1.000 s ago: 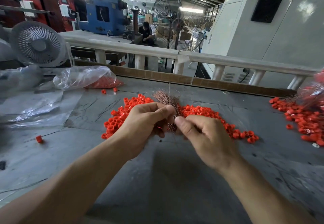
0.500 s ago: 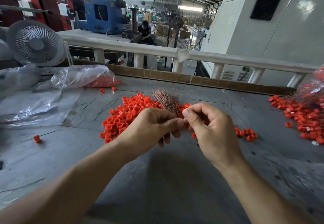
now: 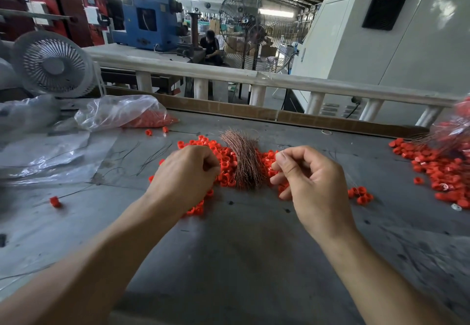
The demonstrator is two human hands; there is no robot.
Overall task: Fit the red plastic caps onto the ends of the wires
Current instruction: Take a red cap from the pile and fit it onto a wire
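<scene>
No text, label, brand, number or sign is legible. White sheets point(image 3: 89, 15) hang on the red cabinets at the far left, and the blue machine point(image 3: 148, 19) carries small panels, yet whatever is printed on them is too small and blurred to make out.

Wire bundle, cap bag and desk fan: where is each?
Wire bundle point(image 3: 244, 162): head view, middle of the strands.
Cap bag point(image 3: 119, 112): head view, clear plastic side.
Desk fan point(image 3: 52, 64): head view, front grille.
</scene>
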